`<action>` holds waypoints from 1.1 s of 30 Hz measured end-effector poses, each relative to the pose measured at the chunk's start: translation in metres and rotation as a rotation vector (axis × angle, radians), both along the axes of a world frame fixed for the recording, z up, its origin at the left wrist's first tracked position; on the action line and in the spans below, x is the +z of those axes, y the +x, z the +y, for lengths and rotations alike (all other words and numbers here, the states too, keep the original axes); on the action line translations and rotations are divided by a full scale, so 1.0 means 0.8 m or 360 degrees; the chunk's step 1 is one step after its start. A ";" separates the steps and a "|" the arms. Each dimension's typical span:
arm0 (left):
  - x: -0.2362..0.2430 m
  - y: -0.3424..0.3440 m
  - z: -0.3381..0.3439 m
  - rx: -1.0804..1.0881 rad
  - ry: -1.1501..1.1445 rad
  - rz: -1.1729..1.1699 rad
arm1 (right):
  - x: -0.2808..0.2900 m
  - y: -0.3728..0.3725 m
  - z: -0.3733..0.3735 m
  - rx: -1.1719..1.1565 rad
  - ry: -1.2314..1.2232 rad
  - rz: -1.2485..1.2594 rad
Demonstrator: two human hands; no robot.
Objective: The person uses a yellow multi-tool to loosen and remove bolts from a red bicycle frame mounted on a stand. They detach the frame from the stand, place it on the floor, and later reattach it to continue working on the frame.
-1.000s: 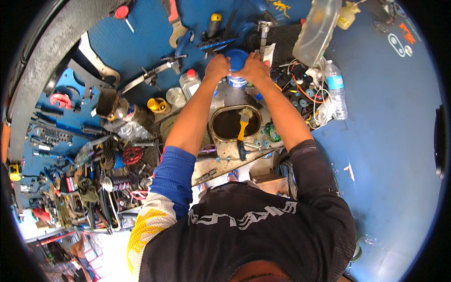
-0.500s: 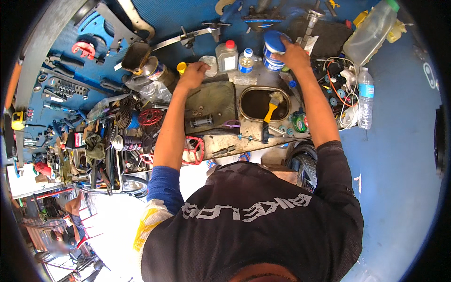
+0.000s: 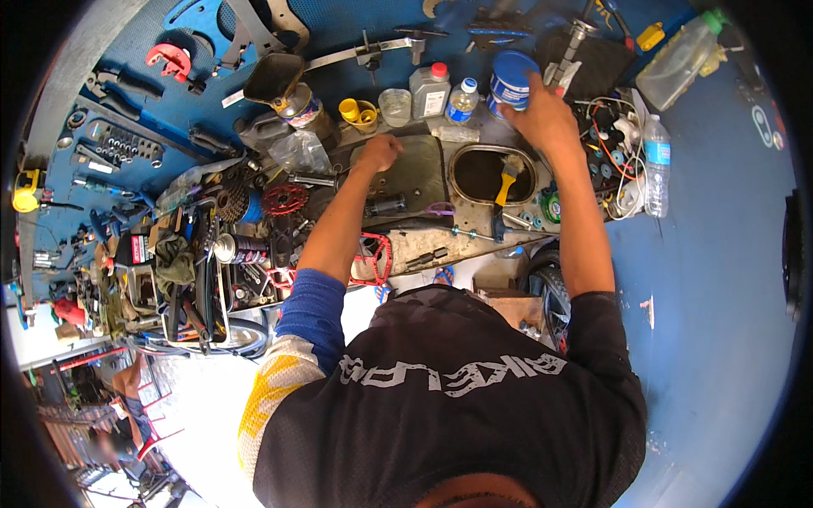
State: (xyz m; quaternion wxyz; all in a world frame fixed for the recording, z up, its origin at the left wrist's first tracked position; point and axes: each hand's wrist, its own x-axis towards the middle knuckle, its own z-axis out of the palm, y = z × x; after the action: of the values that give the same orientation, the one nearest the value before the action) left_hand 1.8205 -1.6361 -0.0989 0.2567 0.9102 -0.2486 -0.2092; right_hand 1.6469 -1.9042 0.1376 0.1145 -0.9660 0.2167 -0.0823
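My right hand (image 3: 546, 118) is at the blue lidded tub (image 3: 508, 78) at the back of the bench, thumb across its front and fingers, slightly blurred, at its right side. My left hand (image 3: 381, 154) hovers with curled fingers over the dark metal tray (image 3: 417, 157); anything inside them is hidden. Behind it stand a clear plastic cup (image 3: 395, 108), a yellow container (image 3: 359, 113), a red-capped bottle (image 3: 430, 93) and a small blue-capped bottle (image 3: 461, 102). A yellow-handled brush (image 3: 507, 179) rests in the oval basin (image 3: 468, 176) between my forearms.
A red chainring (image 3: 284, 200), a red pedal (image 3: 383, 258) and a spray can (image 3: 240, 249) lie left of the tray. Cables and small parts crowd the right end beside a water bottle (image 3: 657, 165). Tools hang on the blue wall; a wheel (image 3: 549, 292) stands below the bench.
My left hand has drawn back from beside the clear cup to above the tray. My right hand has shifted from the tub's lid toward its side. The whole view has shifted slightly.
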 end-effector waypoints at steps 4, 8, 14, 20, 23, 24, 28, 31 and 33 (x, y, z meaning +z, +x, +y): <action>0.005 0.025 -0.005 0.0114 -0.0199 0.0490 | -0.012 -0.046 0.035 0.0058 0.0061 0.0026; 0.015 0.043 0.000 0.0027 -0.0296 0.0635 | -0.027 -0.080 0.061 0.0034 0.0193 0.0082; 0.014 0.038 0.000 -0.0001 -0.0401 0.0601 | -0.040 -0.110 0.088 0.0051 0.0395 0.0024; -0.010 0.045 0.019 0.0033 -0.0480 0.0381 | -0.044 -0.105 0.110 0.0124 0.0537 0.0133; 0.001 0.023 0.005 0.0102 -0.0339 0.0236 | -0.049 -0.115 0.112 0.0112 0.0529 0.0108; 0.005 0.019 0.004 0.0141 -0.0309 0.0212 | -0.050 -0.117 0.112 0.0104 0.0538 0.0113; 0.002 0.014 0.008 0.0274 -0.0312 0.0173 | -0.051 -0.121 0.116 0.0102 0.0567 0.0110; -0.008 0.013 0.005 0.0333 -0.0334 0.0258 | -0.051 -0.127 0.113 0.0098 0.0562 0.0126; -0.023 0.028 0.020 0.0507 -0.0497 0.0538 | -0.049 -0.124 0.117 0.0161 0.0560 0.0113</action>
State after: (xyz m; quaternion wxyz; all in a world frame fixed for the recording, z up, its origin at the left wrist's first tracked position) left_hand 1.8429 -1.6202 -0.1173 0.4613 0.8394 -0.0852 -0.2744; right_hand 1.5475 -1.8110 0.0988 0.2780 -0.9430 0.1827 -0.0031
